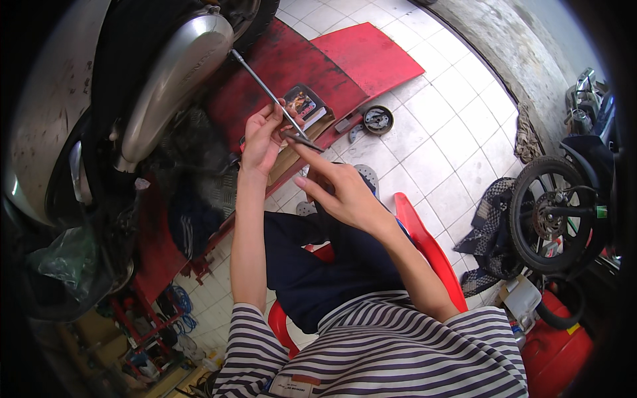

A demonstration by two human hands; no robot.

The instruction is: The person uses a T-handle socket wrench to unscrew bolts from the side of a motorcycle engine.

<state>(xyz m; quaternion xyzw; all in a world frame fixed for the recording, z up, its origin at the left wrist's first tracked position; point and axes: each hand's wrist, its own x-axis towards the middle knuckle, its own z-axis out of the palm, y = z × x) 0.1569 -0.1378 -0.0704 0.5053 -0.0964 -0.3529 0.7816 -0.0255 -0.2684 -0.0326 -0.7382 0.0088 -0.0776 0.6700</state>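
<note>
My left hand [261, 140] is closed round the shaft of a long silver T-handle socket wrench [257, 81]. The wrench slants up to the left, its socket end beside the silver, rounded cover [189, 63] of a motorcycle. I cannot tell whether the socket touches anything. With its index finger stretched out to the dark crossbar at the wrench's lower end, my right hand [348, 192] has the thumb held apart. It does not grip the bar; its other fingers are partly hidden. Below the wrench, a small tray of parts [306, 105] lies on the red lift platform [285, 63].
A round brake drum part [378, 119] lies on the white tiled floor [434, 142] beside the platform. I sit on a red plastic chair [431, 249]. Another motorcycle's wheel [547, 215] stands at the right, near a checked cloth [491, 222]. A red tool rack [136, 325] is lower left.
</note>
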